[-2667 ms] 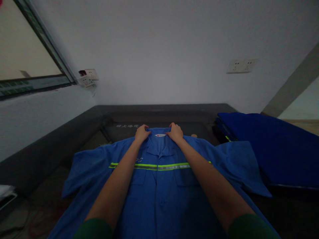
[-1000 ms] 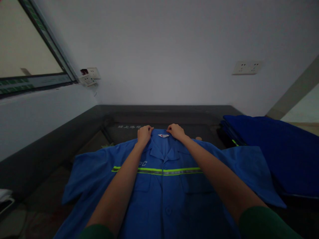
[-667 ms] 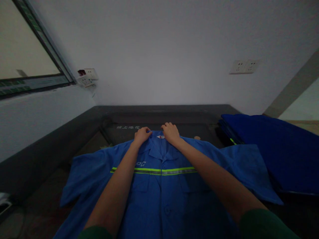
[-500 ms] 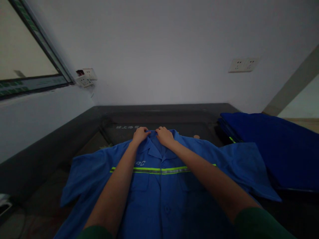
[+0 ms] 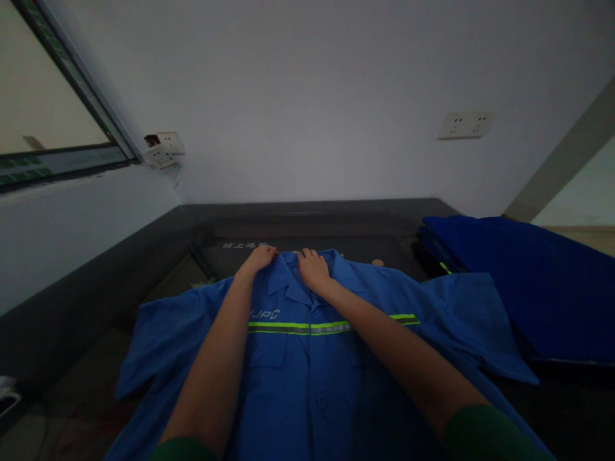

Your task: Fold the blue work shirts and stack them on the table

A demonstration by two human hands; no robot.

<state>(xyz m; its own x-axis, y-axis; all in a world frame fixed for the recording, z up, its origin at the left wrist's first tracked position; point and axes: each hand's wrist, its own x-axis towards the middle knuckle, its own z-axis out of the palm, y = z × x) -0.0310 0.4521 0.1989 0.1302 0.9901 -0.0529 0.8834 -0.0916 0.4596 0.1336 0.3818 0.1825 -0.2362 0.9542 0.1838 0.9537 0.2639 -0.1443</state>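
Note:
A blue short-sleeved work shirt (image 5: 293, 384) lies spread out front side up, its collar away from me. Across the chest runs a yellow-green and silver reflective band, with pale letters above it on the left. My left hand (image 5: 262, 257) is closed at the left outer edge of the collar, fingertips pinched together on the fabric. Inside the neck opening, my right hand (image 5: 314, 269) has its fingers bent over the back of the collar, gripping the cloth there. Both forearms cross over the shirt front and hide parts of the band.
The shirt rests on a dark surface with a raised rim (image 5: 307, 208) against the wall. On the right is a stack of darker blue cloth (image 5: 519, 282). Wall sockets (image 5: 465, 125) sit above. A small round tan object (image 5: 378, 262) lies behind the right shoulder.
My left hand has moved left along the collar, uncovering more of the chest letters. My right hand has shifted slightly left and down and stays at the collar.

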